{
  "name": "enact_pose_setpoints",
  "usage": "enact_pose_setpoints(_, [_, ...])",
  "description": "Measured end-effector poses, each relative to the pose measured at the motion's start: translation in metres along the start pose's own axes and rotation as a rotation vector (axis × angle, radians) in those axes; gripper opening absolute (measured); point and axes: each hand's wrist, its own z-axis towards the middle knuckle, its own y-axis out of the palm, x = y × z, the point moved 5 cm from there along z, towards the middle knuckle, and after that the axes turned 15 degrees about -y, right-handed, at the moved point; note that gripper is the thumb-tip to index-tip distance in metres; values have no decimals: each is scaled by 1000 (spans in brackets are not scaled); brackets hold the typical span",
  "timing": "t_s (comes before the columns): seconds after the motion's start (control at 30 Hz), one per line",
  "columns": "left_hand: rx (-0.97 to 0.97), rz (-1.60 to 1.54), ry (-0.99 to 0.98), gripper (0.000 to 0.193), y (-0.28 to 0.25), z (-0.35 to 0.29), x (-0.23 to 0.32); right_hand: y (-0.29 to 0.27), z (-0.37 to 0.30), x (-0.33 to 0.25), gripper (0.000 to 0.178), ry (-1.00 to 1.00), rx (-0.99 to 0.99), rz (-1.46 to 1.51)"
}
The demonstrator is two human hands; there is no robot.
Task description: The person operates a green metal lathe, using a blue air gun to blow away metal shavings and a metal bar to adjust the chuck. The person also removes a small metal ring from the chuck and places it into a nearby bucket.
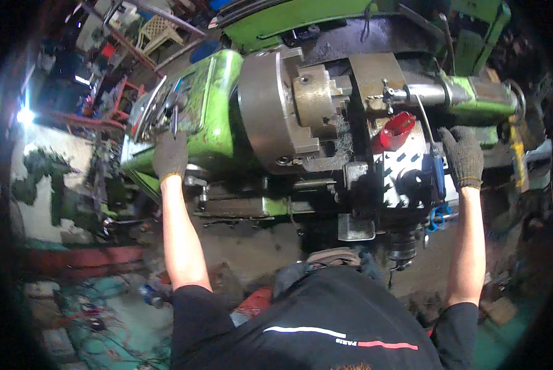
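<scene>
A large green metal lathe (218, 114) stretches across in front of me. At its left end, my left hand (171, 155) in a dark knit glove closes around the lower part of a metal lever (175, 120). My right hand (463, 157), gloved alike, is on the right, fingers stretched forward and nothing visible in them. Just left of it stands a blue-handled tool (437, 171) with a thin rod. A big steel chuck (267, 111) grips a round metal workpiece (313, 95). Tangled metal shavings (343, 145) hang below the workpiece.
A red plastic container (397, 131) sits on the tool carriage (406, 166). The tailstock (474, 95) is at the right, with a drill bit (376, 97) pointing toward the workpiece. A pale plastic chair (159, 32) stands at the far left. Cables (103, 333) lie on the green floor.
</scene>
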Motion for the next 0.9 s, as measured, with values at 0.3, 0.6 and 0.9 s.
enact_pose_setpoints(0.3, [503, -656, 509, 52, -19, -38, 37, -7, 4, -18, 55, 135, 42, -161])
enact_pose_setpoints(0.6, [124, -336, 1106, 66, -8, -102, 309, -20, -5, -37, 54, 307, 30, -187])
enact_pose_setpoints(0.9, [-100, 158, 938, 90, 0, -120, 350, -18, -9, -24, 51, 325, 38, -189])
